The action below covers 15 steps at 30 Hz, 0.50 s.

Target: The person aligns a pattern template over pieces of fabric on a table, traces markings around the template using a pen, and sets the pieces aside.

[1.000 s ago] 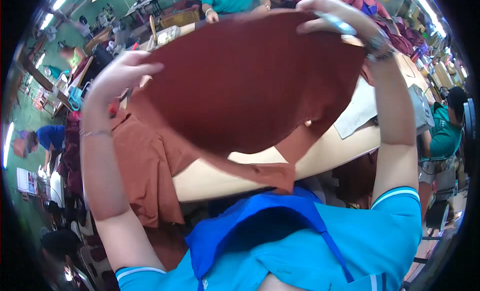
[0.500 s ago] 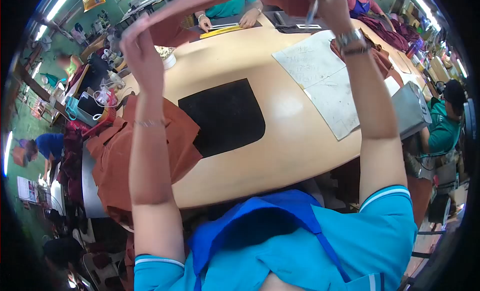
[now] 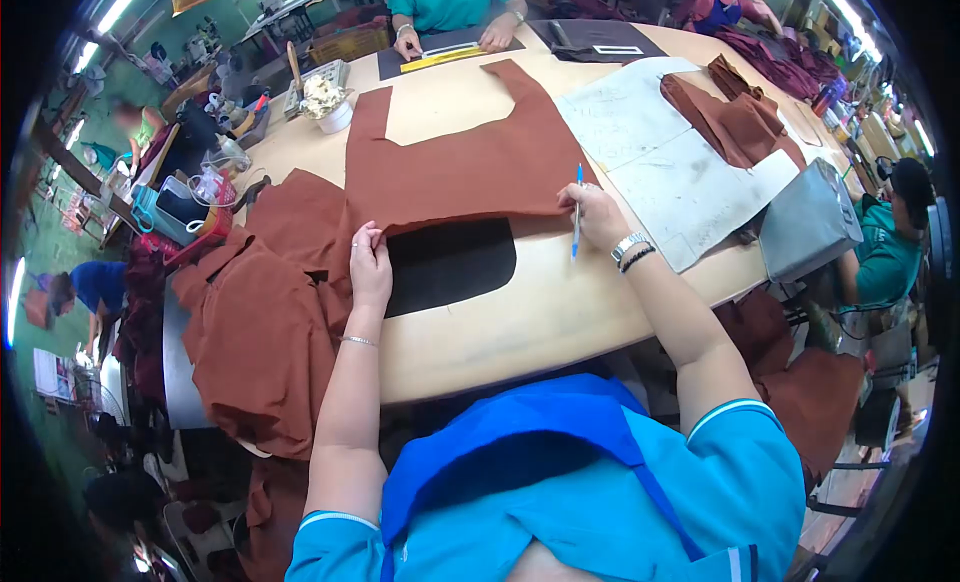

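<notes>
A rust-brown fabric panel (image 3: 460,177) with a deep square-cut notch at its far side lies spread over the table, its near edge partly over a black pocket-shaped piece (image 3: 450,272). My left hand (image 3: 369,267) pinches the panel's near left corner. At the near right corner, my right hand (image 3: 597,217) grips the fabric, and a blue-and-white pen (image 3: 577,212) is held upright in the same fingers. To the left, a heap of the same brown cloth (image 3: 265,322) hangs over the table's edge.
A large marked paper pattern (image 3: 680,172) lies on the right, with brown cloth pieces (image 3: 730,117) on it and a grey metal box (image 3: 812,222) beside it. Across the table (image 3: 480,342), a co-worker's hands (image 3: 495,34) hold a yellow ruler (image 3: 440,59). A white flower pot (image 3: 335,115) stands back left.
Both hands have come down from overhead, bringing the brown panel from the air onto the table. It now covers the far part of the black piece.
</notes>
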Available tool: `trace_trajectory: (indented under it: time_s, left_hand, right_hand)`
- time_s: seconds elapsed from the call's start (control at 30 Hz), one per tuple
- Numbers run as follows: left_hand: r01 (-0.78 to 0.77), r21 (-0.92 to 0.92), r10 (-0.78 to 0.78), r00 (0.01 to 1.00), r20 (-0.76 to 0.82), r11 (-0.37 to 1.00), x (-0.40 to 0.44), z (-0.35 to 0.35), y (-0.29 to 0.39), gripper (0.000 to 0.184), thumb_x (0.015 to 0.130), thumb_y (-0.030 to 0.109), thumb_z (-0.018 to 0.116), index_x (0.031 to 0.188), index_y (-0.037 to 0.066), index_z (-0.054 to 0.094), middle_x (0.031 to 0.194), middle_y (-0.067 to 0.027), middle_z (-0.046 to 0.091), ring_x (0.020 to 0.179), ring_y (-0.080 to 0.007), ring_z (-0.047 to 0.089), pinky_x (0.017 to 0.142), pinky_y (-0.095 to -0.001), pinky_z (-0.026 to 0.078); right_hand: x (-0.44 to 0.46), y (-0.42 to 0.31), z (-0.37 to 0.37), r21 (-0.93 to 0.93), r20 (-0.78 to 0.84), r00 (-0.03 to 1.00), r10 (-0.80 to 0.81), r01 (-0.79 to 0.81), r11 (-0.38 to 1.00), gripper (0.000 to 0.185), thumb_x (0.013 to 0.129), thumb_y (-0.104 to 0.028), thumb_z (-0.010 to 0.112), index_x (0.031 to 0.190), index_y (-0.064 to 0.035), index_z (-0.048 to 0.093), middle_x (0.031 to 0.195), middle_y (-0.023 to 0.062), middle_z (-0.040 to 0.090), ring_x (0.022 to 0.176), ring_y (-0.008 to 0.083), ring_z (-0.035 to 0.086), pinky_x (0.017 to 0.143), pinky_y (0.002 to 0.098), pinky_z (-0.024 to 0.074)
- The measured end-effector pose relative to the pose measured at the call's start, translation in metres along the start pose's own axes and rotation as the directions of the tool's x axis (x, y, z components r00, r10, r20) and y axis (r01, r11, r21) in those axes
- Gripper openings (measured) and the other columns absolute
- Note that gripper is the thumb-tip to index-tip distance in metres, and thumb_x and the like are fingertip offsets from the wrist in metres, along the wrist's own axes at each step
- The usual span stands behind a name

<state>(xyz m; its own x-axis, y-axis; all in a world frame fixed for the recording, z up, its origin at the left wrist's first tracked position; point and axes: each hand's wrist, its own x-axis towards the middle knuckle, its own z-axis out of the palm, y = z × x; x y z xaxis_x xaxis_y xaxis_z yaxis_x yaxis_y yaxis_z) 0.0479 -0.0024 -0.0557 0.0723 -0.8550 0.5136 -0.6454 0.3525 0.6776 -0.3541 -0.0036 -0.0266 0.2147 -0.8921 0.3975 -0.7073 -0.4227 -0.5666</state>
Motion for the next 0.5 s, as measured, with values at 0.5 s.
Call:
trace_trajectory:
  time_s: [0.5]
  left_hand:
    - [-0.092,0.153,0.035,0.940,0.339,0.984,-0.046,-0.032,0.039,0.009,0.091,0.013,0.059,0.100,0.010,0.059,0.144,-0.0147,0.041,0.129,-0.0381,0.045,0.101,-0.0717,0.027]
  right_hand:
    - [-0.092,-0.027,-0.039,0.169,0.042,0.987,0.155,-0.160,0.973,0.033,0.071,0.019,0.050,0.098,0.0018,0.060,0.103,0.0144,0.066,0.096,0.0260,0.065,0.084,0.0331,0.0542]
